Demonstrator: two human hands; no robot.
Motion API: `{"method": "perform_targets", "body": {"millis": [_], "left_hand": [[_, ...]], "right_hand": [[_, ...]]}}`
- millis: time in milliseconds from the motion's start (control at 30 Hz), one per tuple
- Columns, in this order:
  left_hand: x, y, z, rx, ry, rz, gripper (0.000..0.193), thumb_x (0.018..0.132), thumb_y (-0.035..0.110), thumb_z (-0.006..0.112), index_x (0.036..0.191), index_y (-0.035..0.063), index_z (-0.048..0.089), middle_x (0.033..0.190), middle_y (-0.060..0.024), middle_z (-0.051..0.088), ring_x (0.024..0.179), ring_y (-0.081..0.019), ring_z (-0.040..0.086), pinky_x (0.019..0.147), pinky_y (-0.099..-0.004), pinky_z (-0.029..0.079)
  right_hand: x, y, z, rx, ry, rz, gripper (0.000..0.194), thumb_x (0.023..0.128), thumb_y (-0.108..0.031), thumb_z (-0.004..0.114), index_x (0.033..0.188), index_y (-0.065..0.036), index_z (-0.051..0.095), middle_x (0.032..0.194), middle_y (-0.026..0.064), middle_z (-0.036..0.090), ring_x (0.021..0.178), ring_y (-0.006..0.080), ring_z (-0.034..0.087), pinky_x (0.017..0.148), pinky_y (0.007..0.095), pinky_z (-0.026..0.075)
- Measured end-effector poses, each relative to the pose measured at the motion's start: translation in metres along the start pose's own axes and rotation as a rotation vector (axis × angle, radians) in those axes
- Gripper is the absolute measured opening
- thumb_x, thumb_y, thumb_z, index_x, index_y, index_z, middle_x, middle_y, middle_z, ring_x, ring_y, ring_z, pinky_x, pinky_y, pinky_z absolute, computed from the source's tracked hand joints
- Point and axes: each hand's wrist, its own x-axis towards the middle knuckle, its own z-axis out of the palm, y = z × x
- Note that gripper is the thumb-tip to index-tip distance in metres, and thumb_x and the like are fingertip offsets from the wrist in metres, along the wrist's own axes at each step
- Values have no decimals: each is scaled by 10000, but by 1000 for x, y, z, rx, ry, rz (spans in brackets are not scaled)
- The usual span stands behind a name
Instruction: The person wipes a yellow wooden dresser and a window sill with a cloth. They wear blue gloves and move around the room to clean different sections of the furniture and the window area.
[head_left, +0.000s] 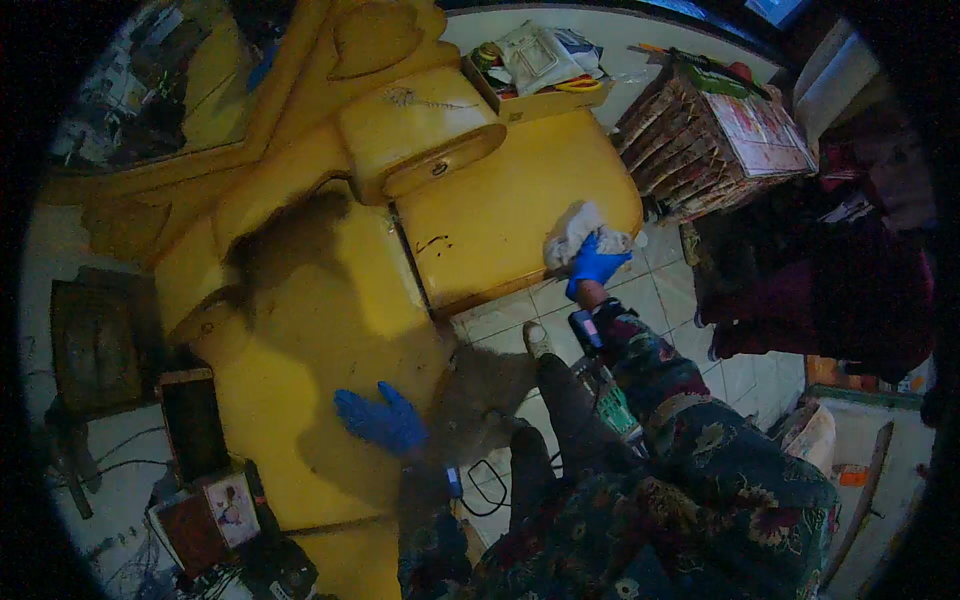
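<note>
My right hand (598, 264), in a blue glove, is closed on a crumpled whitish cloth (577, 229). The cloth lies at the right front corner of a yellow wooden dressing table (517, 195). My left hand (380, 420), gloved in blue too, is over the left part of the tabletop, with its thumb apart from the fingers and nothing held. Whether its palm touches the surface I cannot tell. A dark seam or gap divides the top, and small dark marks (435, 244) show just right of it. My shadow falls across the left part.
On the table's back stands a yellow drawer unit (420, 127) beside an open cardboard box (555, 101) of packets and tape. A mirror (172, 82) rises behind. A shelf-like stack (720, 135) is at the right; a dark-fronted box (193, 427) is at the left. A cable (484, 487) lies near my legs.
</note>
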Motion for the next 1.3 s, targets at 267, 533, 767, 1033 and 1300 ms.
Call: {"method": "perform_targets", "body": {"millis": [267, 533, 767, 1033, 1300], "left_hand": [[-4, -2, -4, -35, 22, 33, 777, 1033, 465, 531, 1594, -20, 299, 1639, -253, 316, 1498, -444, 320, 1224, -582, 227], [-6, -5, 1, -78, 62, -2, 788, 1008, 481, 568, 1591, 10, 326, 1641, -218, 333, 1497, -442, 313, 1227, -602, 196], [-5, -26, -18, -555, -61, -24, 698, 1019, 292, 610, 1600, 28, 329, 1651, -188, 335, 1517, -388, 307, 1252, -515, 213], [-86, -122, -85, -612, 50, -277, 610, 1035, 204, 574, 1573, 10, 365, 1622, -201, 373, 1503, -362, 339, 1235, -466, 270], [-150, -229, -111, -4, 95, -542, 593, 1027, 195, 566, 1557, -1, 384, 1585, -224, 419, 1458, -402, 395, 1208, -504, 321]], "right_hand": [[-142, -3, 53, -231, -447, -22, 690, 1000, -452, 617, 1541, -98, 375, 1510, 112, 493, 1309, 306, 530, 1098, 442, 429], [-213, -33, 15, 267, -1271, 505, 500, 981, -330, 692, 1408, -110, 556, 1316, 83, 645, 1136, 252, 664, 972, 378, 535], [-231, -58, -60, 43, -1189, -883, 615, 883, -215, 754, 1443, -81, 540, 1504, 224, 495, 1398, 408, 465, 1138, 514, 403], [-318, -42, -75, -82, -1570, -1788, 689, 923, -180, 659, 1569, -191, 418, 1669, 181, 287, 1518, 420, 309, 1247, 561, 238], [-258, -110, -3, -141, -1544, -1563, 616, 918, -275, 670, 1504, -167, 512, 1584, 207, 409, 1458, 435, 393, 1211, 536, 290]]}}
